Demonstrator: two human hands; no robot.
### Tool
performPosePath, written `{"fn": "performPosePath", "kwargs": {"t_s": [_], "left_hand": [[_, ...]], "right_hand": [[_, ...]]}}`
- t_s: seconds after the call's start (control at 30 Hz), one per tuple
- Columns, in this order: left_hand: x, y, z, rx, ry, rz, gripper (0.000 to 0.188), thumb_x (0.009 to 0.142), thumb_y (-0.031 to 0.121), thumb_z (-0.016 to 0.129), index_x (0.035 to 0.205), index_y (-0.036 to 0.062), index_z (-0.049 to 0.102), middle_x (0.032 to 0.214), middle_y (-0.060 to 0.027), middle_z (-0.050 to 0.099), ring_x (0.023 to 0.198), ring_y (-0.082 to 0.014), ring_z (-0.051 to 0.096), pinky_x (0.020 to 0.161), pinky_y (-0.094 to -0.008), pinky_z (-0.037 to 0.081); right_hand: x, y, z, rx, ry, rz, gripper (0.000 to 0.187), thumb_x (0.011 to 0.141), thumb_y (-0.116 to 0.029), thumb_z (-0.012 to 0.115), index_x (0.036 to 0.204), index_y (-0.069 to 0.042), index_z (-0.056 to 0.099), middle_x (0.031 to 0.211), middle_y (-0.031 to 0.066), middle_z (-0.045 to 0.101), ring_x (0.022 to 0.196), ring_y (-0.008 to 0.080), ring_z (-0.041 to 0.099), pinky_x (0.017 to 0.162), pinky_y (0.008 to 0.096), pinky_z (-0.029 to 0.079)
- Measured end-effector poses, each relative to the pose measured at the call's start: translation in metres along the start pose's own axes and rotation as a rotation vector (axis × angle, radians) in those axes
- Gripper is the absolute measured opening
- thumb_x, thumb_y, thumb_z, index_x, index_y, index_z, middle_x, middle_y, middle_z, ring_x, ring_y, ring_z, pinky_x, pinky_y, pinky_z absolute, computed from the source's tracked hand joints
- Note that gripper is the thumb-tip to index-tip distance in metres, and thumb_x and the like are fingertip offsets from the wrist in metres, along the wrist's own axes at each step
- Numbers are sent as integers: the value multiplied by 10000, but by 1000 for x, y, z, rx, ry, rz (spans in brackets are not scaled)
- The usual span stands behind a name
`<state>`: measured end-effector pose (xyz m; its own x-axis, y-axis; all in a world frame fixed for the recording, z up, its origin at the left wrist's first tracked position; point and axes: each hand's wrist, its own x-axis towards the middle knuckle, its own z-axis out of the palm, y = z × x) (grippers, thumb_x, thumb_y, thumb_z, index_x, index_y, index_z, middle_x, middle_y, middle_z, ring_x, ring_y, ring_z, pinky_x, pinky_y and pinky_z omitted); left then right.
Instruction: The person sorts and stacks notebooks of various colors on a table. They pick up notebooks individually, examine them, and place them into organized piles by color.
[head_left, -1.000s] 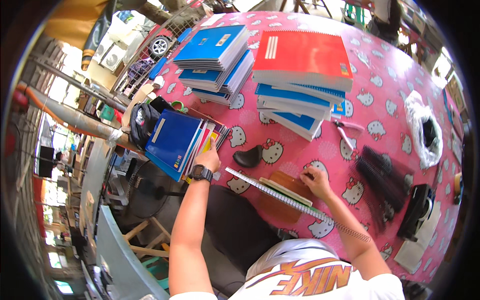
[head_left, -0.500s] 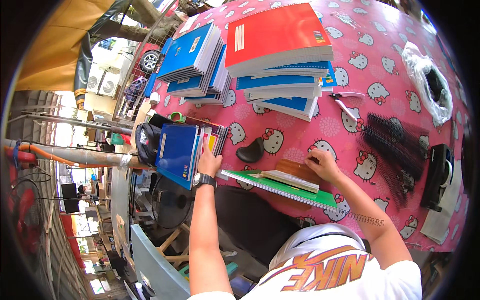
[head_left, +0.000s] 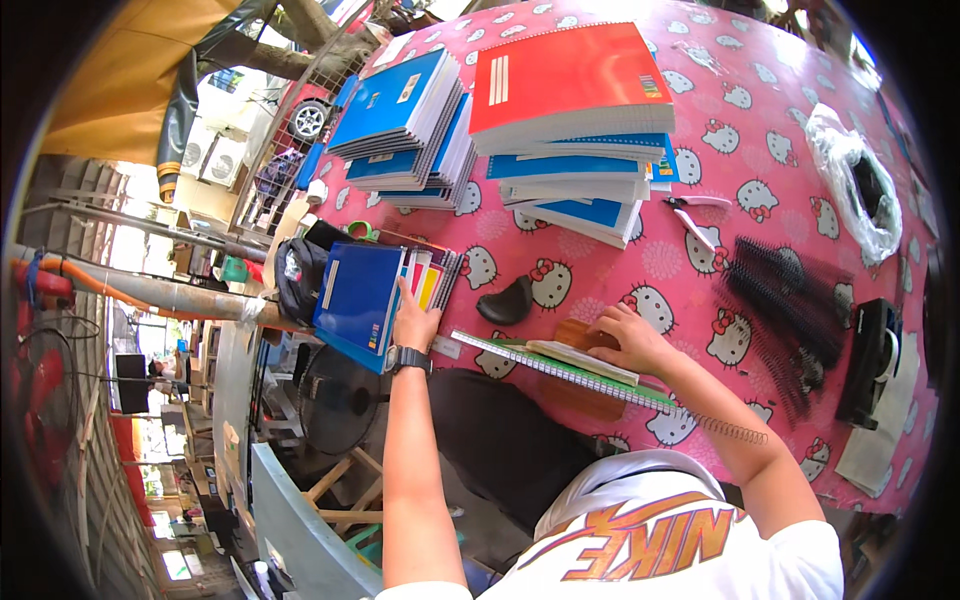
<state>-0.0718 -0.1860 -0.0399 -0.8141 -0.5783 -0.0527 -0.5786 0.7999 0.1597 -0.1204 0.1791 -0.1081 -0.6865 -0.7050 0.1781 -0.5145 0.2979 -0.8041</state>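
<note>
My left hand (head_left: pixel 415 320) has its fingers stretched onto the edges of a stack of spiral notebooks, beside a dark blue notebook (head_left: pixel 362 295) and several coloured covers (head_left: pixel 428 283). A green notebook (head_left: pixel 655 398), seen almost edge-on, rests on a brown wooden board (head_left: pixel 575 398) at the near table edge. From its right end trails a loose wire coil (head_left: pixel 735 432). A small pale pad (head_left: pixel 575 358) lies along the green notebook. My right hand (head_left: pixel 635 340) is open over the board, thumb and fingers apart, the thumb by the pad; some fingertips are hidden.
Blue notebooks (head_left: pixel 390 105) and a red-topped pile (head_left: pixel 575 80) stand at the back. A black rounded object (head_left: pixel 505 300) lies mid-table. On the right are pink-handled pliers (head_left: pixel 695 215), black binding coils (head_left: pixel 785 300), a black punch-like device (head_left: pixel 868 365) and a plastic bag (head_left: pixel 850 180).
My right hand has moved left and down toward the pale pad, its fingers spreading. The green notebook shows less of its cover. My left hand stays at the stack; the view has shifted slightly.
</note>
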Motion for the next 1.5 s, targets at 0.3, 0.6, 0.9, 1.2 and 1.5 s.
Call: {"fn": "performPosePath", "kwargs": {"t_s": [0.3,0.6,0.9,1.2,1.5], "left_hand": [[-32,-16,-16,-615,150,68,644,770,138,598,1352,7,355,961,-158,647,871,-259,631,794,-366,486],[-134,78,-15,-1573,-86,237,521,877,54,555,1363,47,371,1232,-56,505,1091,-115,482,925,-243,380],[-136,88,-2,-1646,52,245,551,865,87,621,1364,77,386,988,30,517,883,-49,475,794,-192,406],[-135,88,8,-1638,136,255,602,838,1,613,1382,72,365,973,43,503,872,-53,453,784,-196,395],[-134,86,6,-1734,83,231,479,857,-30,566,1312,88,478,958,46,456,850,-52,421,795,-186,369]], "right_hand": [[72,-9,17,-248,-80,-190,366,705,-228,665,1023,-59,603,1088,101,559,1063,300,487,895,439,416],[134,3,75,-755,86,-394,359,701,-255,677,975,-34,605,1176,98,525,1121,288,448,886,460,381],[35,-65,-40,1160,90,-46,245,761,1,665,1001,-7,612,981,85,656,922,150,608,786,267,473],[34,-116,-57,513,49,-318,307,669,91,679,953,-21,643,1017,115,662,1054,247,600,890,314,480],[66,-92,-48,-10,-132,-197,358,716,102,621,1041,-48,620,944,120,662,828,251,639,707,278,493]]}}
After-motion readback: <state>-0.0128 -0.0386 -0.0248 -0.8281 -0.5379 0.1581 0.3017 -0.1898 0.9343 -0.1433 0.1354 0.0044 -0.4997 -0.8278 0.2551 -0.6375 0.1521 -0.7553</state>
